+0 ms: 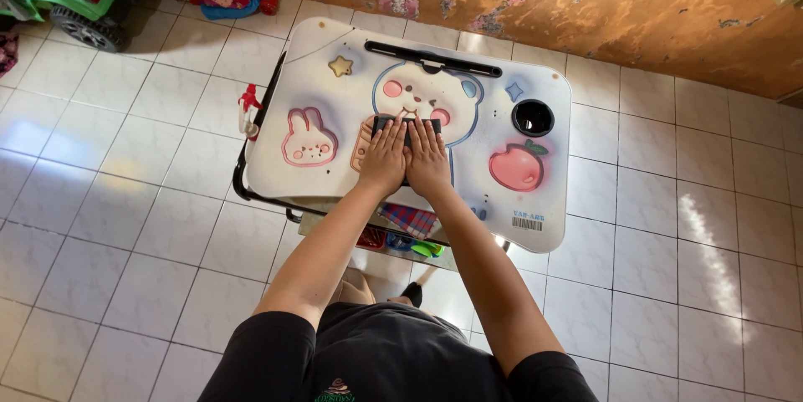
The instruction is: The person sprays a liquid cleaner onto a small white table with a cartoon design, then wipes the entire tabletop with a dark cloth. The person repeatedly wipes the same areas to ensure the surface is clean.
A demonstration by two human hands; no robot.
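Both hands lie flat, palms down and side by side, on a dark flat rectangular object that rests near the middle of the small white tabletop, over the printed bear face. The left hand covers the object's left half and the right hand its right half; the fingers are stretched out and close together, pressing on top rather than gripping, so neither hand is clamped around anything. Only the far edge and corners of the dark object show beyond the fingertips, and what exactly it is cannot be told. At about 9 o'clock from the hands sits a pink rabbit print, at 3 o'clock a pink peach print, and at roughly 2 o'clock a round black cup hole. A long black slot runs along the tabletop's far edge at 12 o'clock. A small red-topped spray bottle hangs at the left rim. Under the near edge, a checked cloth and some bright small items show in a tray. To press or smooth the object well, it seems wise to keep even weight through both palms, with the wrists low and the thumbs touching, so it stays square to the tabletop and does not slide on the glossy surface; the light folding frame could tip if pushed hard at one side.
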